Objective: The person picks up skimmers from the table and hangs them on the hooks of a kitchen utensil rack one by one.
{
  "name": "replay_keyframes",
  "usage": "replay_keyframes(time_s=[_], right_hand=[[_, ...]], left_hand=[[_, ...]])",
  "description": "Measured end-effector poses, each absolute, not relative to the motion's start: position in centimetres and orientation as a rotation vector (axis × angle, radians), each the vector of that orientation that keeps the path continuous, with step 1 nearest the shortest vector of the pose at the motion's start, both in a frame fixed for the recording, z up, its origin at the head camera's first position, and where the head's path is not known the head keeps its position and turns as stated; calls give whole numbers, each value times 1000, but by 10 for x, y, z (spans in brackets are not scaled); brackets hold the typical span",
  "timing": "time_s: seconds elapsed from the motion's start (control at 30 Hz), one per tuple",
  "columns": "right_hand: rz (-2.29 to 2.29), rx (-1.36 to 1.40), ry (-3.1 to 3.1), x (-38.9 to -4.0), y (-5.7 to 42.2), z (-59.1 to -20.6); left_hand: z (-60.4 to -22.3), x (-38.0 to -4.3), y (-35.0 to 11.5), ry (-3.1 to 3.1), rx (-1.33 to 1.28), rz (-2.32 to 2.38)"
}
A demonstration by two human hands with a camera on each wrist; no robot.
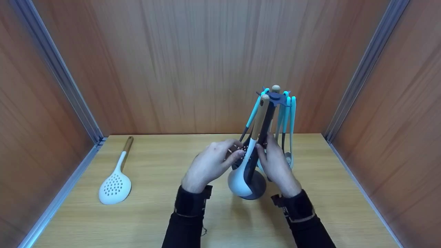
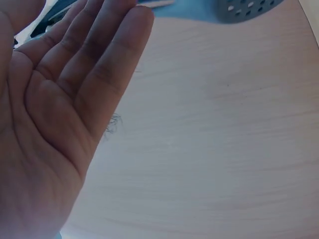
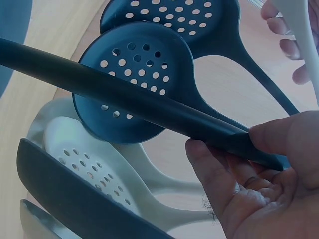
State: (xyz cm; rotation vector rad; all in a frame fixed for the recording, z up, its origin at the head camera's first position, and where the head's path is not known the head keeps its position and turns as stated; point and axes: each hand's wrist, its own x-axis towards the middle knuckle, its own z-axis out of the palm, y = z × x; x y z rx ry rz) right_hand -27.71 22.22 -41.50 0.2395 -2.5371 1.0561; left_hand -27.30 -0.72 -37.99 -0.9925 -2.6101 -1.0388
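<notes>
Utensils hang around a dark stand (image 1: pixel 266 127) with a round base (image 1: pixel 259 188), right of centre. My right hand (image 1: pixel 275 162) grips the stand's post, thumb on one side and fingers on the other; the right wrist view shows this hold on the post (image 3: pixel 129 105). A white ladle (image 1: pixel 238 182) with a wooden handle hangs at the front. My left hand (image 1: pixel 215 160) is left of the ladle, its fingers loosely bent beside a black skimmer (image 1: pixel 238 164). In the left wrist view the left fingers (image 2: pixel 107 69) are nearly straight, close to a perforated utensil head (image 2: pixel 214 11).
A white slotted turner (image 1: pixel 115 187) with a wooden handle lies at the table's left. Utensils with turquoise handles (image 1: pixel 293 117) hang on the stand's far and right sides. Pale slotted heads (image 3: pixel 94 154) hang near the post. Wooden walls (image 1: pixel 193 69) enclose the table.
</notes>
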Motion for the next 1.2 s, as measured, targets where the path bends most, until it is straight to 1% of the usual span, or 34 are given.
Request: replay_keyframes(time_s=[0.47,0.77,1.2], right_hand=[[1065,227,-2564,-277,223,-414],[1067,201,-2577,-277,223,-414],[1057,214,-2564,-276,219,-416]], left_hand=[[-379,-284,-43,-2566,-716,-1024],[-386,-298,-72,-2463,-590,-1001],[-404,-321,-120,-2371,-360,-831]])
